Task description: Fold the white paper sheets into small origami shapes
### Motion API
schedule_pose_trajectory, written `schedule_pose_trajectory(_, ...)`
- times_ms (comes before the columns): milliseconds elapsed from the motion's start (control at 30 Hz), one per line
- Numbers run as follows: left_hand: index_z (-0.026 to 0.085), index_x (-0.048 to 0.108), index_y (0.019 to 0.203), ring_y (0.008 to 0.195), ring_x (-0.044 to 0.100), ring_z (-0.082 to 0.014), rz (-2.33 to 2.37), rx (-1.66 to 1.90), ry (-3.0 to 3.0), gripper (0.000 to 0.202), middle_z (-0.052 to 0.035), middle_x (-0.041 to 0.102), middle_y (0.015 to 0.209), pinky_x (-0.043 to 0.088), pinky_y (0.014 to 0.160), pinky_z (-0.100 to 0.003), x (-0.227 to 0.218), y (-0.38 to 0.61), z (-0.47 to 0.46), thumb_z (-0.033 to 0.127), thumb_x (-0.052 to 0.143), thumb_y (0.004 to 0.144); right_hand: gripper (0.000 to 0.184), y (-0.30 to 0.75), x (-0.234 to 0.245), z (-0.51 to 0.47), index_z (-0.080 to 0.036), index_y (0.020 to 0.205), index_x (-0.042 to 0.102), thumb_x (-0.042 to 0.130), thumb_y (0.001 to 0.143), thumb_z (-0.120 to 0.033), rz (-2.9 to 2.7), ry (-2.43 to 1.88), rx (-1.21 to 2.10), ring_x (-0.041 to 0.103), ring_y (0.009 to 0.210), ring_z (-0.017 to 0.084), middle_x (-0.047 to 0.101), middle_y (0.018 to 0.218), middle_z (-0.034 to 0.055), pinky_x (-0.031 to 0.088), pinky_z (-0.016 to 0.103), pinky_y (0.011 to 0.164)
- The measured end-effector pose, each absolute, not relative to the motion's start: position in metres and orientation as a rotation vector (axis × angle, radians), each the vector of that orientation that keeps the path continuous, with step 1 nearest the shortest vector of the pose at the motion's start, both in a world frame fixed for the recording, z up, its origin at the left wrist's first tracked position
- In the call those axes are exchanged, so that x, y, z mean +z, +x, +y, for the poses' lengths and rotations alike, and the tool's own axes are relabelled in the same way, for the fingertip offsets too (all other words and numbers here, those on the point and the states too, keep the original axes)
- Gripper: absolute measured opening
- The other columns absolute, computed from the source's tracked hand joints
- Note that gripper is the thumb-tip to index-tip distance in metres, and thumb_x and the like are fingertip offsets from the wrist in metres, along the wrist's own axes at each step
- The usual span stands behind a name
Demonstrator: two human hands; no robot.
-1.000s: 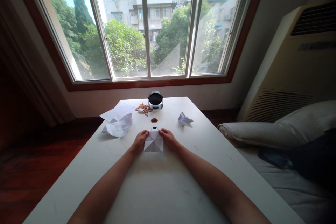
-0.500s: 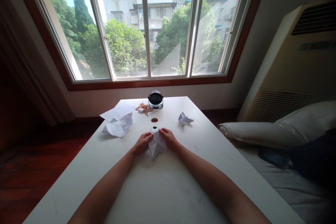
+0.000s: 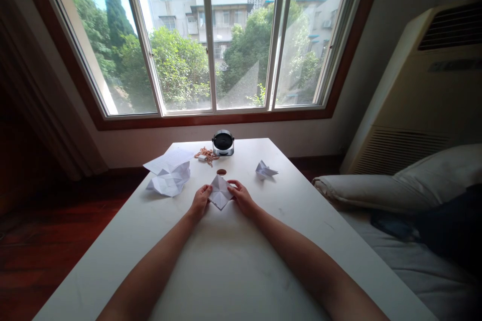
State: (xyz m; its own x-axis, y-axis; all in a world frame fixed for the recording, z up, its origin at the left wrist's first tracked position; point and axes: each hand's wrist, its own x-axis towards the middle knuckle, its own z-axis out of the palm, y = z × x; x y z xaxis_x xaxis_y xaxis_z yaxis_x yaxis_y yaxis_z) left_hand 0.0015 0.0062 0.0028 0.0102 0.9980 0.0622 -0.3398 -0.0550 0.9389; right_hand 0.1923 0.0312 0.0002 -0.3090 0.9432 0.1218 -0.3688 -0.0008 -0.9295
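"How many hands are seen, and what is held?"

"Two hands are seen. One folded paper (image 3: 220, 193) is held between them, its left corner pinched by the left hand (image 3: 201, 199) and its right corner gripped by the right hand (image 3: 241, 197). It is held as a diamond, with creases meeting near its middle, over the white table (image 3: 211, 271)."

"How many other papers can be counted?"

"Three are made out. To the left, one flat sheet (image 3: 163, 161) is overlapped by one creased sheet (image 3: 170, 181). To the right, one pointed paper figure (image 3: 265, 170) is set down, well apart from the hands."

"And beyond the hands?"

"One round hole (image 3: 221, 172) is cut in the tabletop, just past the folded paper. Near the far edge, one round black device (image 3: 223, 140) is propped on a silver stand, and one tangled orange-brown cord (image 3: 209, 155) is heaped beside it, with one small white piece (image 3: 202, 158) lying against it."

"How many window panes?"

"Four are counted in the window (image 3: 206, 40)."
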Motion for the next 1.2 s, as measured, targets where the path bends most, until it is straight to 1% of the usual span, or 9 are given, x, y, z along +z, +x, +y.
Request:
schedule_pose_trajectory(200,0.015,0.062,0.091,0.057,0.051,-0.0085,0.884,1.318,1.037,0.045,0.0007,0.06,0.071,0.035,0.052,-0.02,0.008,-0.001,0.001,0.051,0.081,0.07,0.052,0.195,-0.001,0.032,-0.022,0.11,0.061,0.078,0.07,-0.05,-1.217,-0.749,1.514,0.055,0.061,0.015,0.066,0.079,0.0011,0.039,0.026,0.056)
schedule_pose_trajectory(367,0.016,0.061,0.095,0.051,0.046,-0.0062,0.866,1.243,1.088,0.045,0.0017,0.06,0.069,0.029,0.048,-0.019,0.01,-0.002,-0.001,0.047,0.082,0.071,0.047,0.193,-0.006,0.036,-0.021,0.11,0.06,0.071,0.076,-0.052,-1.31,-0.8,1.383,0.055,0.06,0.015,0.063,0.074,-0.0005,0.042,0.027,0.057)
schedule_pose_trajectory(533,0.017,0.061,0.097,0.051,0.047,-0.0067,0.871,1.192,1.165,0.044,0.0013,0.061,0.07,0.03,0.048,-0.02,0.012,-0.001,-0.004,0.049,0.079,0.073,0.04,0.189,-0.007,0.035,-0.023,0.11,0.06,0.067,0.077,-0.044,-1.581,-0.944,0.947,0.06,0.078,0.02,0.064,0.089,0.003,0.049,0.031,0.065)
schedule_pose_trajectory(600,0.017,0.062,0.096,0.053,0.049,-0.0075,0.88,1.181,1.202,0.044,0.0002,0.063,0.071,0.032,0.051,-0.02,0.013,0.001,-0.006,0.05,0.079,0.074,0.033,0.189,-0.006,0.032,-0.023,0.107,0.061,0.065,0.077,-0.038,-1.636,-0.978,0.759,0.059,0.086,0.021,0.063,0.099,0.0053,0.048,0.03,0.066)
schedule_pose_trajectory(667,0.015,0.063,0.094,0.055,0.052,-0.0089,0.893,1.174,1.248,0.044,-0.0014,0.064,0.073,0.036,0.053,-0.021,0.014,0.002,-0.006,0.05,0.078,0.074,0.022,0.19,-0.005,0.03,-0.023,0.097,0.062,0.062,0.078,-0.034,-1.674,-0.999,0.672,0.057,0.084,0.02,0.063,0.098,0.005,0.046,0.029,0.064)
schedule_pose_trajectory(733,0.014,0.064,0.092,0.057,0.054,-0.0103,0.914,1.178,1.3,0.044,-0.0029,0.066,0.076,0.039,0.056,-0.022,0.013,0.004,-0.005,0.051,0.078,0.073,0.013,0.191,-0.004,0.029,-0.022,0.083,0.062,0.06,0.08,-0.034,-1.717,-1.019,0.667,0.054,0.075,0.018,0.062,0.085,0.0029,0.043,0.028,0.063)
schedule_pose_trajectory(867,0.015,0.065,0.089,0.057,0.058,-0.0119,1.004,1.209,1.341,0.043,-0.0033,0.068,0.076,0.042,0.058,-0.024,0.007,0.006,-0.001,0.053,0.078,0.071,0.036,0.193,-0.001,0.027,-0.02,0.065,0.058,0.053,0.088,-0.047,-1.751,-1.005,0.841,0.048,0.062,0.016,0.057,0.064,0.0004,0.035,0.027,0.059)
schedule_pose_trajectory(1033,0.016,0.063,0.092,0.055,0.06,-0.0135,1.039,1.181,1.369,0.043,-0.0001,0.064,0.065,0.042,0.055,-0.023,-0.002,0.007,0.004,0.052,0.076,0.073,0.043,0.192,0.004,0.022,-0.02,0.069,0.063,0.051,0.089,-0.056,-1.765,-0.927,0.952,0.047,0.061,0.016,0.059,0.065,0.0013,0.032,0.027,0.058)
schedule_pose_trajectory(1200,0.016,0.061,0.089,0.057,0.059,-0.0114,1.029,1.225,1.412,0.038,-0.0031,0.067,0.082,0.044,0.054,-0.023,-0.005,0.008,0.005,0.049,0.075,0.074,0.029,0.191,0.004,0.02,-0.021,0.079,0.067,0.065,0.08,-0.05,-1.745,-0.923,0.954,0.047,0.062,0.016,0.06,0.064,-0.001,0.034,0.027,0.06)
